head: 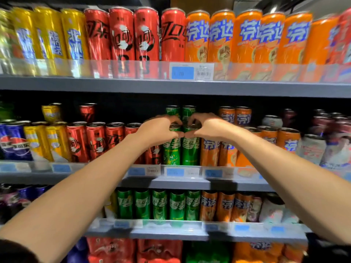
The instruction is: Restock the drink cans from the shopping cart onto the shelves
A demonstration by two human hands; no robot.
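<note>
Two tall green cans stand side by side at the front of the middle shelf (167, 182). My left hand (161, 129) grips the top of the left green can (171, 150), fingers curled over its rim. My right hand (207, 126) grips the top of the right green can (190, 150) the same way. The two thumbs nearly touch between the cans. More green cans (180, 111) stand behind them, deeper on the shelf. The shopping cart is out of view.
Red cans (95, 141) stand left of the green ones and orange cans (226, 149) right of them. The top shelf (133, 85) holds yellow, red and orange cans. A lower shelf (152, 231) carries green and orange cans. Price tags (182, 73) line the shelf fronts.
</note>
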